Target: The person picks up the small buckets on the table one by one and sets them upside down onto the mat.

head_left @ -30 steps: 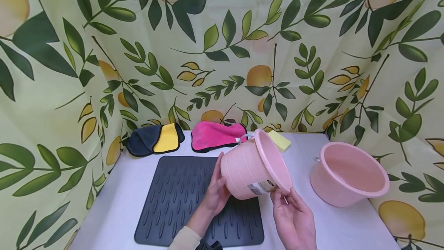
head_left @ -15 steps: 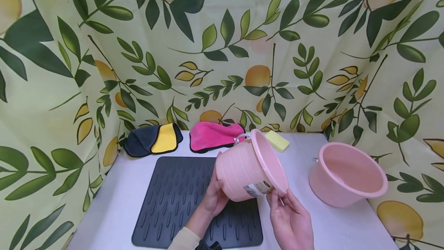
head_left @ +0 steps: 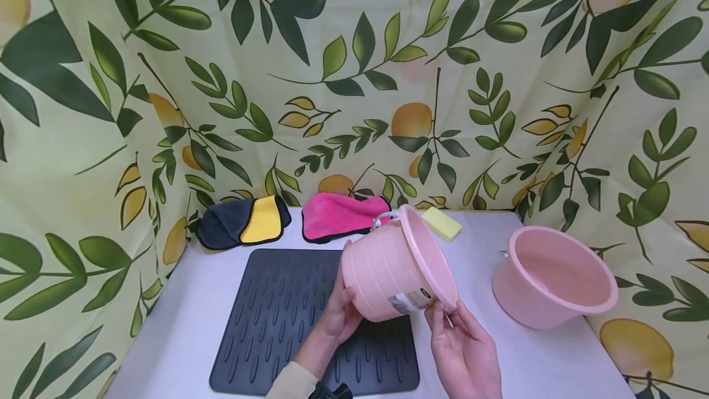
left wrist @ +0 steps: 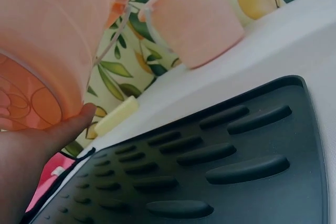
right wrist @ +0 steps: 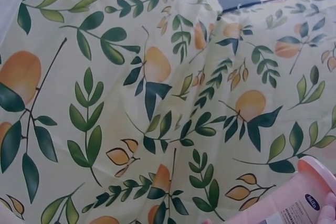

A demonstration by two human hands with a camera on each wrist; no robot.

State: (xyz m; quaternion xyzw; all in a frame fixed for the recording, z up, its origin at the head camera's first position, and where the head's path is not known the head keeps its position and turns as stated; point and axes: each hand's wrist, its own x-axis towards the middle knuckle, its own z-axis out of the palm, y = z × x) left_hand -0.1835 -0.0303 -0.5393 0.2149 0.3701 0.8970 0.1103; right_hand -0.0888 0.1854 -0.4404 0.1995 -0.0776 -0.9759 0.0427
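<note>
A pink bucket (head_left: 376,276) is held up tilted above the dark ridged mat (head_left: 266,313), its mouth turned to the right. My left hand (head_left: 336,318) grips it around the base; in the left wrist view the thumb lies along the bottom edge of the bucket (left wrist: 52,30). At the lower rim, near a printed label (head_left: 411,300), my right hand (head_left: 467,350) pinches the bucket between thumb and fingers. Its wire handle (head_left: 383,219) shows at the upper rim. The right wrist view catches only a corner of the bucket (right wrist: 294,203) with its label.
Upright at the right stands a second pink bucket (head_left: 532,300). Along the back lie a dark-and-yellow cloth (head_left: 244,223), a pink cloth (head_left: 343,215) and a pale yellow sponge (head_left: 442,224). Leaf-and-fruit-patterned curtains (head_left: 354,109) surround the white table (head_left: 166,325).
The tilted bucket and both hands have shifted slightly left, while the whole head view has also moved a little. Both hands keep their hold.
</note>
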